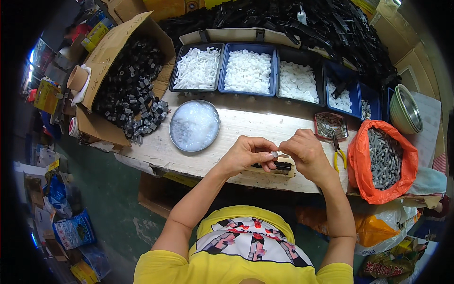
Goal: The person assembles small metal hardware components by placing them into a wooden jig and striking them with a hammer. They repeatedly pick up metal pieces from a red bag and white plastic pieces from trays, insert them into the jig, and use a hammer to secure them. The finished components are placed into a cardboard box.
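Note:
Above the bench's near edge, my left hand point(242, 154) pinches a small white plastic part point(275, 154) between thumb and forefinger. Close against it, my right hand point(305, 150) has its fingers closed near the same part; what they grip is hidden. Under both hands lies a black plastic piece point(283, 166) on a pale block point(269, 173). A metal dish point(173, 137) of whitish, wet-looking grease stands left of my hands. To the right are yellow-handled pliers point(336, 158), their jaws at a red tray of thin metal pins point(331, 124).
Blue and black bins point(222, 66) of white plastic parts line the back, before a heap of black pieces point(302, 23). A cardboard box point(113, 33) spills dark blocks at left. Rightward stand an orange bag point(358, 165) of grey parts and stacked bowls point(399, 113).

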The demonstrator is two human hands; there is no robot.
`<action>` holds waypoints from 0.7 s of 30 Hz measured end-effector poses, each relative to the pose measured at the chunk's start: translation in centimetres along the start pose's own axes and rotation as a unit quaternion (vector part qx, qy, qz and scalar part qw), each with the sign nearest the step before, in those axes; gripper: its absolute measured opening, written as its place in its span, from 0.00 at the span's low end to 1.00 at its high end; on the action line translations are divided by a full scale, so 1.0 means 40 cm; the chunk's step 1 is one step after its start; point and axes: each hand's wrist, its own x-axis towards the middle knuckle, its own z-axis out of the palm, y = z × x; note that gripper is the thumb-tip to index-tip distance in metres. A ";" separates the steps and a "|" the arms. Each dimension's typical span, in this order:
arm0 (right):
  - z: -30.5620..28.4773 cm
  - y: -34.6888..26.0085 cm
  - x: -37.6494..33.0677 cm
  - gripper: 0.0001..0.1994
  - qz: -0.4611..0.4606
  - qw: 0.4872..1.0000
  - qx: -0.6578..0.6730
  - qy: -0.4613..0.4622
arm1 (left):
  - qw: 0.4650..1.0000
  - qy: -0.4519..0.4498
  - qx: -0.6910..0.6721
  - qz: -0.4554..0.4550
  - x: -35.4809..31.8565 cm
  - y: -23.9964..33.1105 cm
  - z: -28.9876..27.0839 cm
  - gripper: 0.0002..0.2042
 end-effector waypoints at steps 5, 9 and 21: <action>-0.010 -0.013 0.012 0.11 -0.026 0.998 -0.038 -0.049 | 0.999 -0.010 0.032 -0.005 -0.003 0.000 -0.005 0.08; -0.019 -0.036 0.028 0.11 -0.051 0.994 -0.050 -0.081 | 0.999 -0.013 0.024 -0.022 -0.009 -0.003 -0.007 0.08; 0.075 -0.043 -0.013 0.09 0.060 0.992 0.002 0.108 | 0.988 0.095 -0.114 0.041 -0.029 -0.045 -0.021 0.05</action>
